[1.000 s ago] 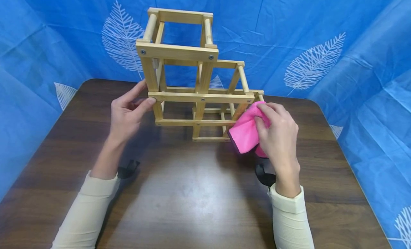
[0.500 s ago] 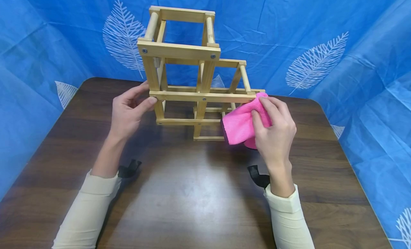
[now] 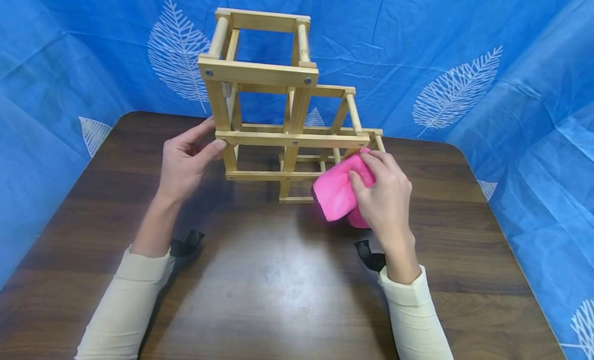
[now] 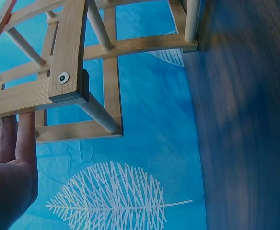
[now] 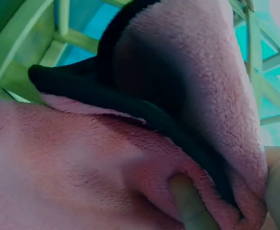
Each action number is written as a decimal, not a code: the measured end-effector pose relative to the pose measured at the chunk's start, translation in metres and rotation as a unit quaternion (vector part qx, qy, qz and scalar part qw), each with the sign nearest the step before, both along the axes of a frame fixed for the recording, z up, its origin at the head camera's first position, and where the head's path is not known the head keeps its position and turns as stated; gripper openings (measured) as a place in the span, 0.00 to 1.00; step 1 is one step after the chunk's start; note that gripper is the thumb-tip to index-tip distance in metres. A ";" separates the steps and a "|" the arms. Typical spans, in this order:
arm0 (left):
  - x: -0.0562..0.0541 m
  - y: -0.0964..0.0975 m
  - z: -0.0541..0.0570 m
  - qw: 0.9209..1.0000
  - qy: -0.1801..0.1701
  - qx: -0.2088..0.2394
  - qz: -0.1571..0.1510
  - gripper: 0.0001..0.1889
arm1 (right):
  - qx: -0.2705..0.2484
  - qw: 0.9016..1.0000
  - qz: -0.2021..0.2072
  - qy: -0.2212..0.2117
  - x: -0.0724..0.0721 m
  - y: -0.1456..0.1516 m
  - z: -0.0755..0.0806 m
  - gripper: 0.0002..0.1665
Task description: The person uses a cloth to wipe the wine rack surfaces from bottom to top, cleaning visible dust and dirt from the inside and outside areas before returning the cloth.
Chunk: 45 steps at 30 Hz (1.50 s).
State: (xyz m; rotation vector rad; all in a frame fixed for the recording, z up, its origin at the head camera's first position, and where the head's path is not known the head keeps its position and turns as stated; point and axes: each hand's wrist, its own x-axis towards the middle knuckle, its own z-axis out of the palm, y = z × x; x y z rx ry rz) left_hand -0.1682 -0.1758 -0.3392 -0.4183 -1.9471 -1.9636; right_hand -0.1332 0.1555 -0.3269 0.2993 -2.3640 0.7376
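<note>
A stepped wooden rack (image 3: pixel 260 139) of slats and round dowels stands toward the back of the table, tallest on its left. My left hand (image 3: pixel 183 161) grips its left upright, thumb on the front and fingers behind; the left wrist view shows those fingers (image 4: pixel 25 139) against a slat (image 4: pixel 20 98). In my right hand (image 3: pixel 385 190) a pink cloth (image 3: pixel 336 192) with a dark edge is pinched between thumb and fingers. It lies against the rack's lower right part and hides the slats there. Close up, the right wrist view shows the cloth's fluffy folds (image 5: pixel 82 158).
The dark wooden table (image 3: pixel 278 298) has rounded back corners. Behind and beside it hangs a blue curtain (image 3: pixel 380 50) with white leaf prints. A black strap (image 3: pixel 185 244) sticks out at the left cuff, another black strap (image 3: pixel 369 255) at the right one.
My right hand with the cloth has moved left; it rose along the rack's right upright, then came back down. The left hand stays on the rack, which keeps nearly the same place.
</note>
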 end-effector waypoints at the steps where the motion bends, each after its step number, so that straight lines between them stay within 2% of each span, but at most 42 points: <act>1: 0.000 0.000 0.000 1.000 0.000 -0.001 -0.001 0.23 | 0.009 1.000 0.003 -0.014 -0.001 0.000 -0.001 0.27; 6: 0.001 -0.001 0.001 1.000 0.000 -0.006 -0.005 0.24 | 0.040 0.996 0.008 -0.080 -0.003 -0.001 -0.003 0.30; 10: 0.000 -0.001 0.002 1.000 -0.001 -0.017 -0.006 0.24 | 0.055 0.993 0.015 -0.103 -0.004 0.000 -0.004 0.30; 14: 0.001 -0.001 0.002 1.000 -0.013 -0.012 -0.011 0.23 | 0.067 0.991 0.020 -0.114 -0.004 0.002 -0.004 0.30; 22: 0.004 -0.004 0.001 0.995 -0.062 0.041 -0.059 0.25 | 0.075 0.990 0.024 -0.113 -0.005 0.002 -0.005 0.29; 26: 0.006 -0.007 0.002 0.995 -0.077 0.027 -0.060 0.26 | 0.073 0.991 0.019 -0.109 -0.006 0.001 -0.005 0.28; 30: 0.007 -0.008 0.004 0.994 -0.087 0.005 -0.061 0.26 | 0.046 0.994 0.012 -0.101 -0.007 0.001 -0.006 0.26; 34: 0.007 -0.008 0.004 0.993 -0.094 0.004 -0.072 0.27 | -0.002 0.998 0.010 -0.059 -0.006 0.004 -0.004 0.24; 37: 0.006 -0.008 0.004 0.993 -0.093 -0.001 -0.075 0.27 | -0.049 0.999 0.003 0.011 -0.005 0.008 0.001 0.22; 39: 0.005 -0.008 0.004 0.993 -0.092 -0.005 -0.074 0.26 | -0.089 0.993 -0.009 0.071 -0.005 0.011 0.005 0.20; 42: 0.005 -0.007 0.005 0.993 -0.091 -0.020 -0.070 0.27 | -0.145 0.977 -0.030 0.153 -0.004 0.013 0.009 0.19; 44: 0.005 -0.006 0.005 0.993 -0.090 -0.029 -0.066 0.27 | -0.158 0.969 -0.041 0.185 -0.004 0.013 0.009 0.19; 45: 0.005 -0.006 0.005 0.993 -0.090 -0.036 -0.063 0.27 | -0.155 0.969 -0.043 0.190 -0.004 0.012 0.009 0.19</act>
